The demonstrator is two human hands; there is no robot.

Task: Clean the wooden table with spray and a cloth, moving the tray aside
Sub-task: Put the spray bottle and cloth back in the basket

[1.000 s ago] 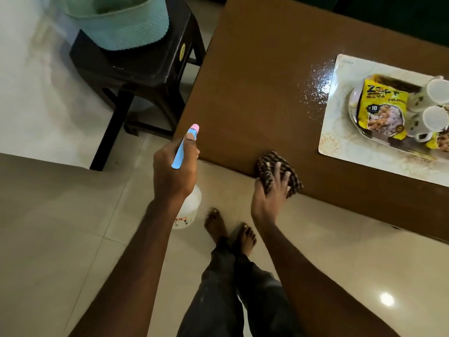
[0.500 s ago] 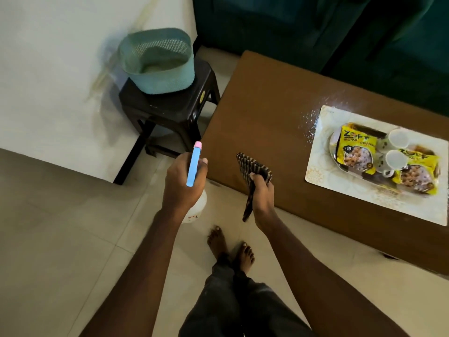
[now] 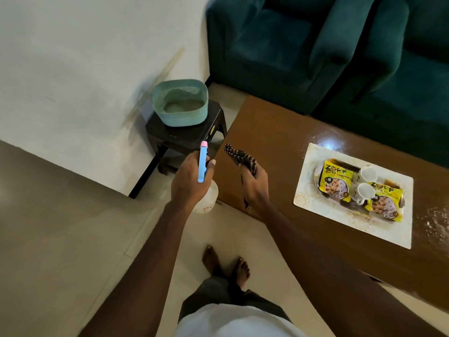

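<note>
My left hand (image 3: 192, 181) grips a spray bottle (image 3: 206, 198) with a white body and a blue and pink head, held just off the left end of the wooden table (image 3: 274, 132). My right hand (image 3: 255, 186) holds a dark checked cloth (image 3: 240, 156) lifted above the table's near left corner. On the table to the right lies a pale placemat (image 3: 306, 190). On it sits a tray (image 3: 318, 175) carrying two yellow snack packets (image 3: 335, 182) and two white cups (image 3: 365, 183). Wet spray drops glisten beyond the placemat and at the far right.
A dark stool (image 3: 184, 137) with a teal basket (image 3: 181, 103) stands left of the table, against the white wall. Two teal armchairs (image 3: 279, 45) stand behind the table. My bare feet (image 3: 226, 261) are on the tiled floor close to the table's front edge.
My right hand has lifted the cloth off the table's edge and holds it bunched in the air. The view has pulled back, showing the armchairs and the wall.
</note>
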